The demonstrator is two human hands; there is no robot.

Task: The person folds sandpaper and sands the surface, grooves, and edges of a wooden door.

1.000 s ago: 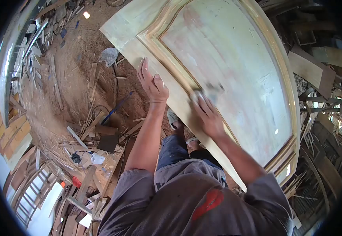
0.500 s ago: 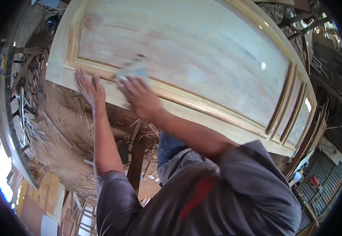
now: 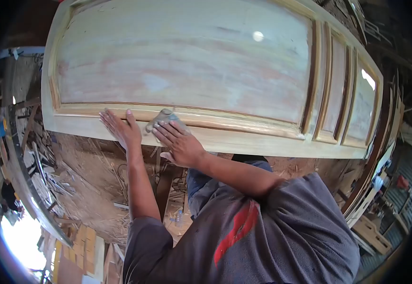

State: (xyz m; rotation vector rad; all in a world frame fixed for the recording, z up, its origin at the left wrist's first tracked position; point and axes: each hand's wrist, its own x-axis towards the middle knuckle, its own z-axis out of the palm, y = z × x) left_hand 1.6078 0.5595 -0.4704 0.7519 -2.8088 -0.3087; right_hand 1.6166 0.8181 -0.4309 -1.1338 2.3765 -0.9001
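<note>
A wooden panelled door (image 3: 191, 66) lies in front of me, its large panel pale and streaked with pink. My right hand (image 3: 181, 144) presses a greyish folded sheet of sandpaper (image 3: 164, 116) against the door's near edge, its fingers over the sheet and its thumb below. The sheet's curled upper end reaches onto the gold-brown moulding (image 3: 244, 124). To its left, my left hand (image 3: 123, 131) rests flat on the near frame and moulding, fingers extended and holding nothing.
Two narrower panels with brown moulding (image 3: 329, 85) are at the door's right end. Wood scraps (image 3: 49, 175) litter the dirt floor at left. Stacked boards (image 3: 82, 251) stand lower left. Corrugated metal sheets (image 3: 402, 203) are at the right.
The view has turned, so the door lies more level. My right hand and the sandpaper have come closer to the near edge; my left hand still rests on the door.
</note>
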